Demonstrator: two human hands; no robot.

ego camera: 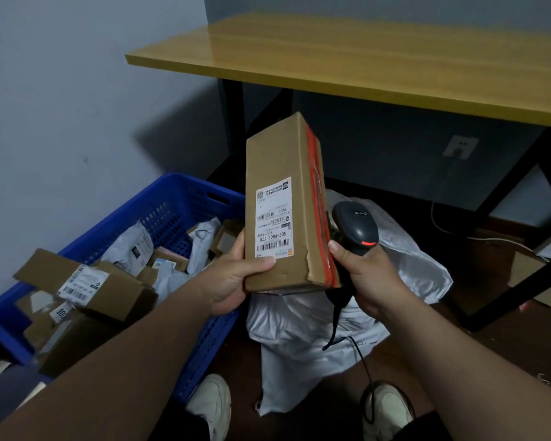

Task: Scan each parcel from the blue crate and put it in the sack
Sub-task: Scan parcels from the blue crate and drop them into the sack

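I am getting just one view, from the camera worn on the person's head, and it is looking forward and steeply down. It is sitting close: both forearms are running in from the bottom edge and the shoes [212, 405] are showing beneath. The wide lens is bending the yellow table [363, 55] at the top (no second view is sharing this scene).
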